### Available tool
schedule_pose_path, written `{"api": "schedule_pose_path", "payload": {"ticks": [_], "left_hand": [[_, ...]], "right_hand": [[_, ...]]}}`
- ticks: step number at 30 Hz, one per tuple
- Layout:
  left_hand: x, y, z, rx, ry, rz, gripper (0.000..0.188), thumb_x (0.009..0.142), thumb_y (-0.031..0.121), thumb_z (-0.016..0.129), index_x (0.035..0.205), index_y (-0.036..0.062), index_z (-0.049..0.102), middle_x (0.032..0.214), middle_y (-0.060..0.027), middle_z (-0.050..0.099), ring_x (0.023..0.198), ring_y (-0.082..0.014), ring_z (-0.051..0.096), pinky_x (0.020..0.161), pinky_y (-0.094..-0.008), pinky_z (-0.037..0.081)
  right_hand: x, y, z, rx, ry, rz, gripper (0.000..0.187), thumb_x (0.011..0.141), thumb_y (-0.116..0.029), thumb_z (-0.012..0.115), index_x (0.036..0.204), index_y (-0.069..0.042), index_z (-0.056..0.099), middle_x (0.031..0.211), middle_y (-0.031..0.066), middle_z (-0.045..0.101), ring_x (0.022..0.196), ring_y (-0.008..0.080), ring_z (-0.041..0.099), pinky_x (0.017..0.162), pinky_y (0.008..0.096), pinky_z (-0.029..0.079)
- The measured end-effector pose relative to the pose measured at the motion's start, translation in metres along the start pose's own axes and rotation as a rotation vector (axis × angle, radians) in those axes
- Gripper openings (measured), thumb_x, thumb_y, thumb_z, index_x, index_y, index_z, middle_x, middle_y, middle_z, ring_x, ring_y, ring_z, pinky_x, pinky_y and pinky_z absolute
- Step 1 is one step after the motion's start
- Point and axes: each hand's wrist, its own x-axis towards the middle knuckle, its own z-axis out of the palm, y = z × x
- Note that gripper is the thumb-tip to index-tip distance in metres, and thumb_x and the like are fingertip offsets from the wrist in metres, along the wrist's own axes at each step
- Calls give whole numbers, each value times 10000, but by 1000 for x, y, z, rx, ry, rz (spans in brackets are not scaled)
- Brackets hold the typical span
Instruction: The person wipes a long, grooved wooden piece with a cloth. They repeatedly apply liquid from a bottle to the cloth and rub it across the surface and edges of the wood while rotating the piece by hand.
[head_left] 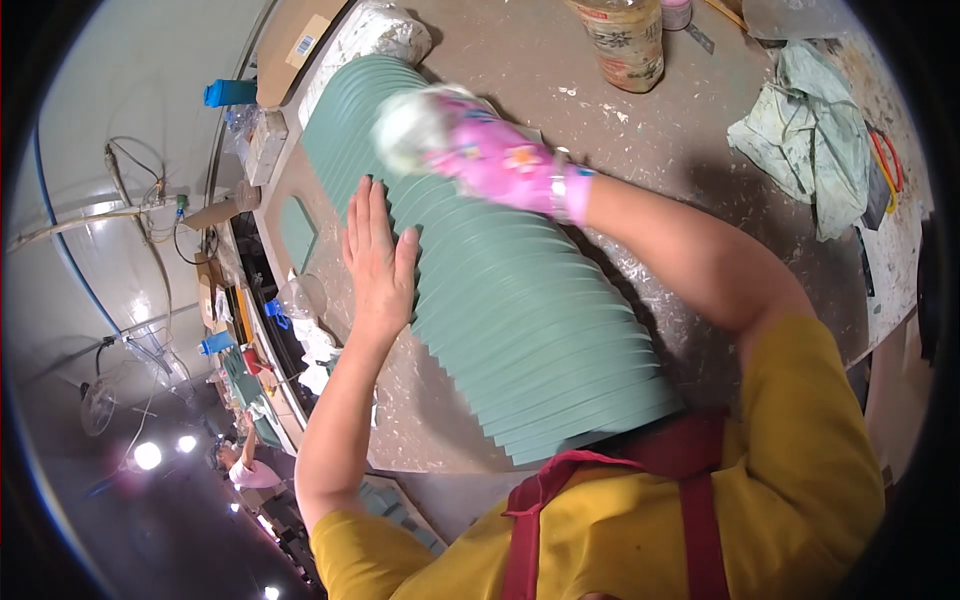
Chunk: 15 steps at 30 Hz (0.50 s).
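Observation:
A long overlapping row of flat green sheets [530, 310] runs from my body toward the far left of the table, their edges fanned like steps. My left hand [378, 250] rests flat along the row's left edge, fingers stretched out and nothing in them. Over the far part of the sheets is my right hand [415, 130], smeared by motion and covered in something white, a glove or a cloth. Its fingers cannot be made out. A pink flowered sleeve cover [510, 160] wraps that wrist.
At the far end lies a white wrapped bundle [385, 35]. A patterned tub [625, 45] stands at the back, with a crumpled pale green cloth [805, 135] and red-handled scissors [886, 160] at right. One green piece [297, 233] lies left. Another person [250, 470] is in the distance.

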Motion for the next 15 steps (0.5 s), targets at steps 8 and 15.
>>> {"api": "schedule_pose_path", "payload": {"ticks": [8,15], "left_hand": [[0,8,9,-11,-2,-7,608,958,349,354,1439,-3,231,1494,-198,234,1385,-383,187,1110,-492,116],[-9,7,3,1,4,-76,582,955,337,343,1439,26,254,1505,-162,225,1388,-361,191,1108,-505,111]], "right_hand": [[-21,-10,-20,431,-70,458,250,915,-281,547,918,-32,566,745,-10,553,571,75,514,482,227,430],[-70,-2,-31,39,-163,254,336,912,-202,531,1220,-68,543,1264,112,538,1145,276,524,982,377,410]]}}
